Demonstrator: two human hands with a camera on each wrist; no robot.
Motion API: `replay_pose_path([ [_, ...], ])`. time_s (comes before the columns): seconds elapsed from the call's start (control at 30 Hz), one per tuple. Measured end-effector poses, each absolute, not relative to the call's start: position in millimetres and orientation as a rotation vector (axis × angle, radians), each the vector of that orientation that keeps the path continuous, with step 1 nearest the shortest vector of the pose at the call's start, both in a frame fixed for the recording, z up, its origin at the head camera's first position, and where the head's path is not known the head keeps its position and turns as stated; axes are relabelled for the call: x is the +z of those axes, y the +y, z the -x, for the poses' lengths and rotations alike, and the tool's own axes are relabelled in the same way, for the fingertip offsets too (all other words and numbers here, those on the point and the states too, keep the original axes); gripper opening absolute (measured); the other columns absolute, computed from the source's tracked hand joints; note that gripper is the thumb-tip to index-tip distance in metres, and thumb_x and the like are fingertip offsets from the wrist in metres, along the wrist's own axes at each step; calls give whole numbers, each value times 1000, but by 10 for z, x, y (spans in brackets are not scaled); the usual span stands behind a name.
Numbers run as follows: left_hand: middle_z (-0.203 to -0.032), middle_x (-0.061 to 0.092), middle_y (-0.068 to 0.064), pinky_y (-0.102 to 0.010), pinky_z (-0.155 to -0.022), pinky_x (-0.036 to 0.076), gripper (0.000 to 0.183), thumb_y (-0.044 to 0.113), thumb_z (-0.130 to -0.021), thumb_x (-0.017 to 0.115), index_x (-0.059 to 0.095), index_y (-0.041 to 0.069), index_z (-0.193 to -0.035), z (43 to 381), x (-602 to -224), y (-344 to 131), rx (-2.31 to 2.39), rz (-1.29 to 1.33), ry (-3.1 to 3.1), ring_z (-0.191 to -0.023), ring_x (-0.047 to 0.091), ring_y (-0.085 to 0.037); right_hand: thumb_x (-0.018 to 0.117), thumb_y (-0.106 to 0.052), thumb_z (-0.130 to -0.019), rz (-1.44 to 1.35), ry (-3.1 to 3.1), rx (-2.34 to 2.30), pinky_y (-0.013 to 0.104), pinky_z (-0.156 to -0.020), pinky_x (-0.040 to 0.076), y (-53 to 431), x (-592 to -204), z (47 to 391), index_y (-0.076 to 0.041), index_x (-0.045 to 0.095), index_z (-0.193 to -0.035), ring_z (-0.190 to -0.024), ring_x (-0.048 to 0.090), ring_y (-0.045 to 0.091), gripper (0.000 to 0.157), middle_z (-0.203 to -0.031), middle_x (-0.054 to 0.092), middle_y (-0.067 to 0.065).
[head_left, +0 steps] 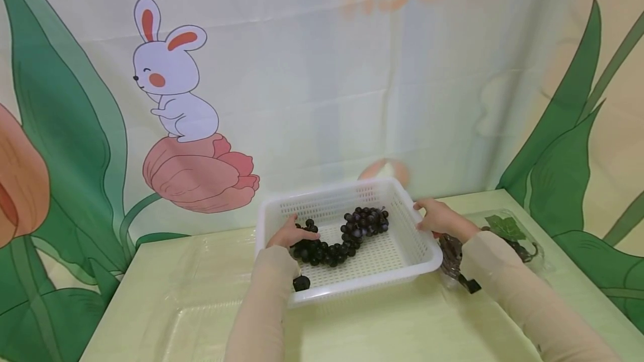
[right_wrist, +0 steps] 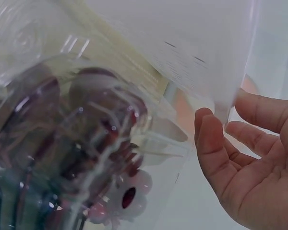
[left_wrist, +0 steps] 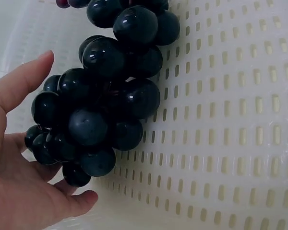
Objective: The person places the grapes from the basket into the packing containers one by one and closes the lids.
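A white plastic basket with slotted sides and base stands on the table, tilted slightly in view. Dark grapes lie in a curved row inside it. My left hand reaches in at the basket's left; in the left wrist view the thumb stands apart from the grapes while the fingers lie beside and partly behind them. My right hand pinches the basket's right rim. The right wrist view shows that hand with thumb and fingers on either side of the rim's edge.
Right of the basket, partly behind the right sleeve, lies clear plastic packaging with dark grapes and a green leaf. A clear plastic tray lies on the green tabletop at left. A printed curtain hangs behind.
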State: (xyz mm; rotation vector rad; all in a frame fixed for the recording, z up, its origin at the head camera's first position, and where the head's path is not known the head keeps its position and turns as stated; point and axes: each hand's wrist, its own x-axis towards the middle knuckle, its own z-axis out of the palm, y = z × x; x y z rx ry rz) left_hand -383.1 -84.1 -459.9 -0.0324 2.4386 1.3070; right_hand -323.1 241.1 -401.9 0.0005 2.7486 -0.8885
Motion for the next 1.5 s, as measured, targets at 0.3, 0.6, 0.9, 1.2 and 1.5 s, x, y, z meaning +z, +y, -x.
replay_pose_path([
  [0.3, -150, 4, -16, -56, -101, 29, 95, 25, -77, 68, 2, 9, -144, 3808, -4578, -838, 1330, 24, 2396, -135, 13, -38, 57, -3, -84, -3, 2756, -884, 28, -49, 45, 2398, -4010, 3221, 8, 34, -130, -68, 56, 19, 52, -110, 55, 25],
  [0.6, -150, -1, -16, -53, -99, 34, 104, 26, -76, 70, -7, 10, -144, 3851, -4638, -815, 1432, 36, 2300, -134, 20, -37, 56, -3, -84, 11, 2756, -888, 28, -48, 45, 2416, -4028, 3235, 8, 34, -131, -66, 56, 18, 53, -107, 56, 25],
  [0.9, -147, 16, -18, -46, -102, 33, 90, 22, -73, 72, 16, 5, -141, 3814, -4608, -777, 1449, -39, 2299, -130, 31, -35, 57, -4, -84, -21, 2744, -886, 30, -51, 48, 2402, -4019, 3231, 6, 34, -131, -75, 58, 22, 54, -112, 54, 25],
  [1.2, -148, 18, -14, -50, -103, 31, 87, 25, -73, 73, 21, 11, -142, 3815, -4620, -796, 1300, -155, 2298, -133, 25, -35, 60, -6, -83, 23, 2732, -900, 30, -52, 50, 2440, -4041, 3246, 6, 35, -130, -78, 61, 24, 54, -110, 54, 25],
  [1.5, -148, 18, -14, -54, -93, 39, 82, 21, -74, 72, 25, 18, -142, 3816, -4636, -750, 1341, -187, 2285, -129, 31, -39, 56, -4, -85, -3, 2749, -891, 29, -50, 47, 2391, -4006, 3207, 5, 33, -132, -78, 58, 23, 54, -112, 54, 25],
])
